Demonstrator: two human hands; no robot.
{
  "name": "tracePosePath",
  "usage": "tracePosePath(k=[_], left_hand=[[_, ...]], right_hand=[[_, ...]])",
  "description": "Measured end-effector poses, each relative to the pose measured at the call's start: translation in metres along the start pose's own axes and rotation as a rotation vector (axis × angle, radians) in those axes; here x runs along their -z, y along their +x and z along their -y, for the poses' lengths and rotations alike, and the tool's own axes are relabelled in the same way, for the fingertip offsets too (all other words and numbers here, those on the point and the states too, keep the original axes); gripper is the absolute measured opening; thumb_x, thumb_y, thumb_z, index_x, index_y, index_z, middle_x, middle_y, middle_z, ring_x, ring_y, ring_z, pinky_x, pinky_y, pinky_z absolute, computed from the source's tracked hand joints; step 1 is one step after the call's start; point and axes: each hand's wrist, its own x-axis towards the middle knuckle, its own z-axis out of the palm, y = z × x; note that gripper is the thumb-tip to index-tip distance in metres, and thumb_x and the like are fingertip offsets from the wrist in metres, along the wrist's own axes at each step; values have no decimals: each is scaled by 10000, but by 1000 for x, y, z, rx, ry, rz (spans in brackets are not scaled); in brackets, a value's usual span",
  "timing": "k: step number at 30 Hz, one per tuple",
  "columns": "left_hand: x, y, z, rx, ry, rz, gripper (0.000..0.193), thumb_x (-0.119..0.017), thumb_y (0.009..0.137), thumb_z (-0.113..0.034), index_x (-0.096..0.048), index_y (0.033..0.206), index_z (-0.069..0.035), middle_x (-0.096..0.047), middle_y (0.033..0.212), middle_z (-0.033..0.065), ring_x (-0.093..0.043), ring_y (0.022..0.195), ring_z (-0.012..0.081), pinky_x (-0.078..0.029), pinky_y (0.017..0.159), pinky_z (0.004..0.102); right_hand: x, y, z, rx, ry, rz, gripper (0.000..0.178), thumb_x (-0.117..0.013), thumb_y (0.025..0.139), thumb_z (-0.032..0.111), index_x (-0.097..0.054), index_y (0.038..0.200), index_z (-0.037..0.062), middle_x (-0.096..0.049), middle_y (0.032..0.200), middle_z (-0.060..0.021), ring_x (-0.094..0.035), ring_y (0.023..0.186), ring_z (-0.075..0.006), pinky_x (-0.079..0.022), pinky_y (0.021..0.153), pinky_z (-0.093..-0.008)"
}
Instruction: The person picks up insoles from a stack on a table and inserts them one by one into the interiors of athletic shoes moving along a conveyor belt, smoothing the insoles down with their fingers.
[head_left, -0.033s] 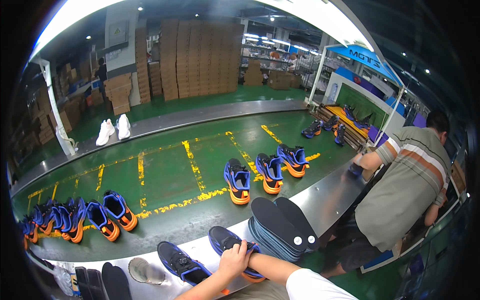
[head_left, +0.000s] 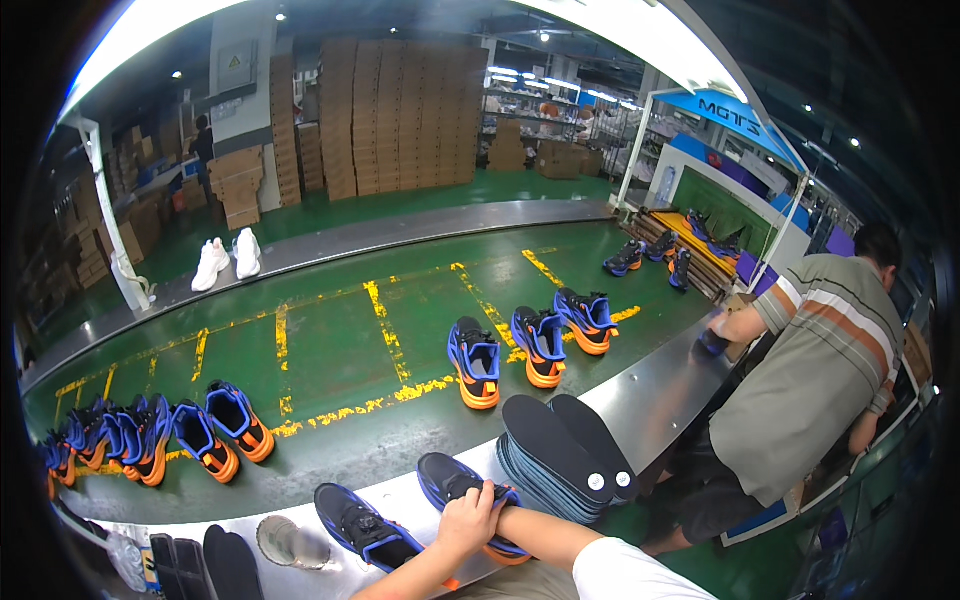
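Note:
A black and blue sneaker with an orange sole (head_left: pixel 440 479) lies on the metal ledge right before me. My left hand (head_left: pixel 468 521) is closed around the rim of its opening, by the laces and tongue. My right hand (head_left: pixel 507 518) reaches down into the same shoe, its fingers hidden inside. Just left of it stands a matching sneaker (head_left: pixel 360 522), its opening toward me. Close by on the right, a stack of black insoles (head_left: pixel 560 440) with blue-grey edges lies partly over the ledge.
Matching sneakers (head_left: pixel 480 375) stand on the green conveyor belt (head_left: pixel 330 340). A clear jar (head_left: pixel 290 543) and dark insoles (head_left: pixel 232 565) lie at my left. White shoes (head_left: pixel 247 254) stand on the far ledge. A co-worker (head_left: pixel 810 370) bends over at the right, one hand on a dark shoe.
My hands and the shoes have not visibly moved. The co-worker's near hand at the right has shifted very slightly.

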Motion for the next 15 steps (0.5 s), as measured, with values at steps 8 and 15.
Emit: tracePosePath(k=[8,15], left_hand=[[-2,3,-5,-25,-10,9,376,-634,759,-210,-548,1040,24,-484,677,121,-483,464,271,-389,414,368],[-5,1,-6,-32,44,21,383,-633,760,-214,-547,1050,22,-487,683,115,-489,487,261,-393,428,363]], right_hand=[[0,-5,-9,-14,-12,36,625,-376,856,383,-240,1377,65,-185,1441,-181,-227,1325,-264,-195,1074,-419],[-4,-5,-9,-14,-52,118,626,-378,854,385,-246,1375,64,-187,1440,-182,-230,1323,-264,-196,1073,-420]])
